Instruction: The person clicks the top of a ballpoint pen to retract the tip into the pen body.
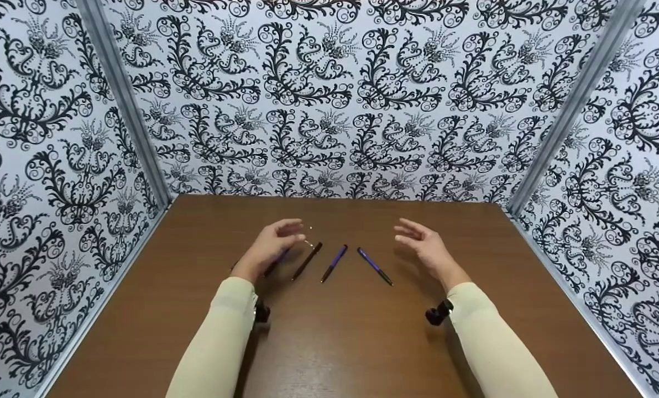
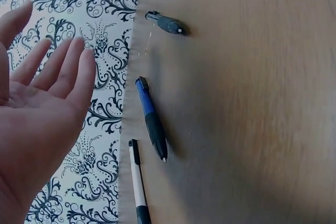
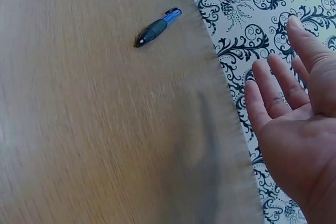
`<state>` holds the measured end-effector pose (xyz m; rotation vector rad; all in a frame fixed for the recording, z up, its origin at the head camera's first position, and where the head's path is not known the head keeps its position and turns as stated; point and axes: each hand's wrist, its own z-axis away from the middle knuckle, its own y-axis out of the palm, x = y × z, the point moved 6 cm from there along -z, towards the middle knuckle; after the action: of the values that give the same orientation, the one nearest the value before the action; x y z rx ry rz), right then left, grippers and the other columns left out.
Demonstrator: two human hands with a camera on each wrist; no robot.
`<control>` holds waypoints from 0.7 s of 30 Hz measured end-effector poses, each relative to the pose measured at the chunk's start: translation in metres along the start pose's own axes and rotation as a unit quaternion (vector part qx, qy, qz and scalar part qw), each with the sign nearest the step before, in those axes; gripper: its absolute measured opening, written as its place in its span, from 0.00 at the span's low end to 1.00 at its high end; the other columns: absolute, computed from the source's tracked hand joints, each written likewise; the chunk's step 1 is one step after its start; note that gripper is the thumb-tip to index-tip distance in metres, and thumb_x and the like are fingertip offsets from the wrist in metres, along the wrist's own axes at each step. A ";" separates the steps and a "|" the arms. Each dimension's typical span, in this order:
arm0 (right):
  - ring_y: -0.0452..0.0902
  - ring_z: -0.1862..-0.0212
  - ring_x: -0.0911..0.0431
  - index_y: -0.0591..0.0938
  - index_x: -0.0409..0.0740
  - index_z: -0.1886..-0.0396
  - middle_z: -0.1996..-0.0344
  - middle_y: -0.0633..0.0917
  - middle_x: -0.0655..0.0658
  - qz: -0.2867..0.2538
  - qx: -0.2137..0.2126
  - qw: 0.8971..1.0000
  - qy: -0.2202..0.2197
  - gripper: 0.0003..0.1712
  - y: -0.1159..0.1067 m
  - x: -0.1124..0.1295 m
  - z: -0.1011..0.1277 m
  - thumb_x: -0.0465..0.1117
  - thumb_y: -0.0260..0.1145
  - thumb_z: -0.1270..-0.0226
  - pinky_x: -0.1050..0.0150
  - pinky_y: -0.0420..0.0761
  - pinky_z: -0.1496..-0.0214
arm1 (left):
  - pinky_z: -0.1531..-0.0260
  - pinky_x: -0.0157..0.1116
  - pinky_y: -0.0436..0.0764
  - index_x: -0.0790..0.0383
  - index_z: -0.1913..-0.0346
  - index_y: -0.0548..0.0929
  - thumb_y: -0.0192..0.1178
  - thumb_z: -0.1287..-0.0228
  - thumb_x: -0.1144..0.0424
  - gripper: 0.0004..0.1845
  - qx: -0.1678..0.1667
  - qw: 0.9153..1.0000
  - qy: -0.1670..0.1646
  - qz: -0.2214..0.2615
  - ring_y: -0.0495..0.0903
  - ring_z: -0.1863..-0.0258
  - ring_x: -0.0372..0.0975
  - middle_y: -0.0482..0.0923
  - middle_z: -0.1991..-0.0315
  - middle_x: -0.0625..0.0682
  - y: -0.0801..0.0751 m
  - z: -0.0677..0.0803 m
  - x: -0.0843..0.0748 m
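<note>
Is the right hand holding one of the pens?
No, the right hand is open above the table, and the nearest pen lies untouched.

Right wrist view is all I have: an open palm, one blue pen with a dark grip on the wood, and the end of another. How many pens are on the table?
Observer: Four, in a row in the head view: a leftmost pen, a dark pen, a left purple pen and a right purple pen.
Operator: Is the left hand holding any?
Observer: No. The left hand is open with a bare palm, and it hides part of the leftmost pen.
Operator: Which pen is nearest the right hand?
Observer: The right purple pen. The right hand is raised beside it, not touching.
</note>
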<state>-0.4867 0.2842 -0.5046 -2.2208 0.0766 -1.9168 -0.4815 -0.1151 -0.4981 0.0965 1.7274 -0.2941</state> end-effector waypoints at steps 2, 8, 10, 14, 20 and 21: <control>0.79 0.29 0.43 0.72 0.41 0.16 0.26 0.80 0.32 -0.017 0.000 1.000 0.005 0.36 0.000 -0.002 0.000 0.35 0.71 0.19 0.46 0.77 0.25 | 0.26 0.54 0.75 0.67 0.23 0.77 0.69 0.23 0.67 0.29 0.010 1.000 -0.009 0.016 0.83 0.33 0.54 0.80 0.29 0.62 0.001 0.001 0.001; 0.75 0.25 0.38 0.70 0.39 0.16 0.24 0.76 0.27 -0.045 0.004 0.999 0.012 0.36 0.000 -0.005 0.000 0.32 0.69 0.18 0.42 0.74 0.23 | 0.26 0.52 0.75 0.70 0.24 0.77 0.68 0.23 0.72 0.28 0.021 0.999 -0.020 0.030 0.82 0.32 0.56 0.80 0.30 0.64 0.002 0.002 0.005; 0.74 0.24 0.36 0.70 0.38 0.16 0.23 0.74 0.26 -0.053 0.005 0.999 0.012 0.36 0.001 -0.005 0.001 0.32 0.68 0.18 0.41 0.73 0.22 | 0.26 0.52 0.76 0.71 0.25 0.78 0.69 0.24 0.71 0.27 0.020 1.000 -0.018 0.016 0.82 0.33 0.54 0.81 0.30 0.64 0.001 0.002 0.006; 0.72 0.24 0.35 0.69 0.37 0.16 0.24 0.74 0.25 -0.057 0.006 0.998 0.005 0.35 0.002 -0.003 0.000 0.32 0.67 0.17 0.40 0.72 0.22 | 0.27 0.52 0.77 0.71 0.26 0.78 0.69 0.24 0.70 0.27 0.024 1.000 -0.015 0.003 0.83 0.34 0.53 0.82 0.31 0.65 0.001 0.002 0.006; 0.79 0.29 0.46 0.70 0.36 0.17 0.25 0.76 0.25 -0.049 -0.002 0.999 0.001 0.35 0.002 -0.002 0.001 0.34 0.69 0.18 0.43 0.75 0.23 | 0.28 0.49 0.78 0.70 0.26 0.79 0.69 0.23 0.68 0.27 0.029 0.999 -0.025 -0.012 0.82 0.33 0.52 0.81 0.30 0.64 -0.001 0.006 0.004; 0.80 0.30 0.48 0.70 0.36 0.17 0.25 0.76 0.25 -0.048 -0.003 0.999 0.002 0.35 0.002 -0.003 0.001 0.34 0.69 0.18 0.43 0.75 0.23 | 0.27 0.50 0.77 0.69 0.26 0.79 0.69 0.23 0.68 0.27 0.029 0.999 -0.027 -0.011 0.82 0.32 0.52 0.81 0.30 0.63 -0.002 0.007 0.004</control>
<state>-0.4860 0.2827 -0.5076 -2.2642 -0.0257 -1.9717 -0.4759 -0.1189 -0.5027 0.1116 1.6668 -0.3605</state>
